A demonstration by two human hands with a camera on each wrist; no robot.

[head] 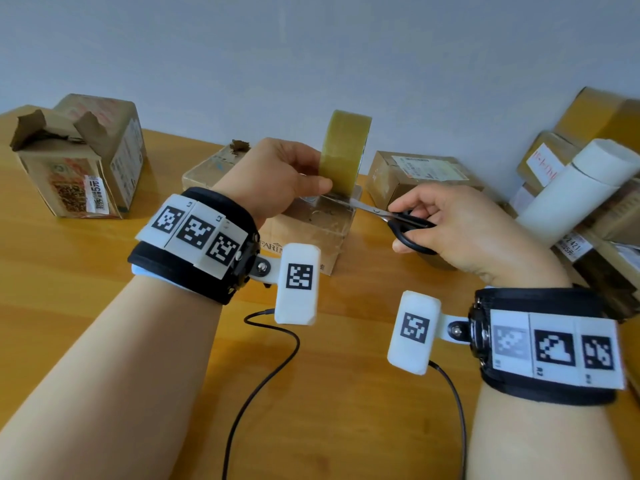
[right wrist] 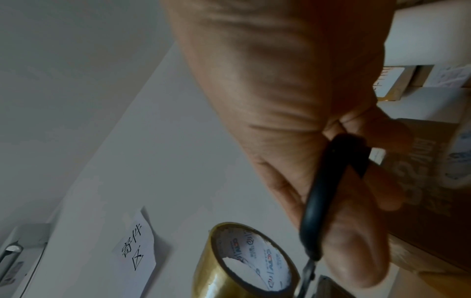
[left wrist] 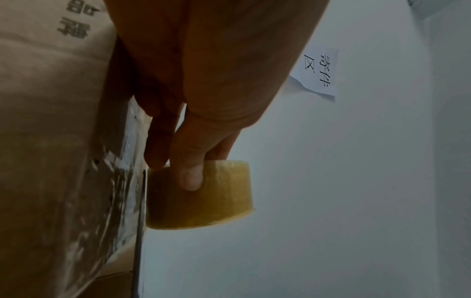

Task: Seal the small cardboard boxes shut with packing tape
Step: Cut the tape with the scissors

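Black scissors (head: 398, 220) cutting tape roll's (head: 343, 154) strip.

Both forearms are bare. Each wrist wears a wide black strap (head: 194, 251) carrying white plates printed with black square codes, a white camera pod (head: 298, 284) on a screwed bracket, and a thin black cable (head: 263, 368) trailing near.
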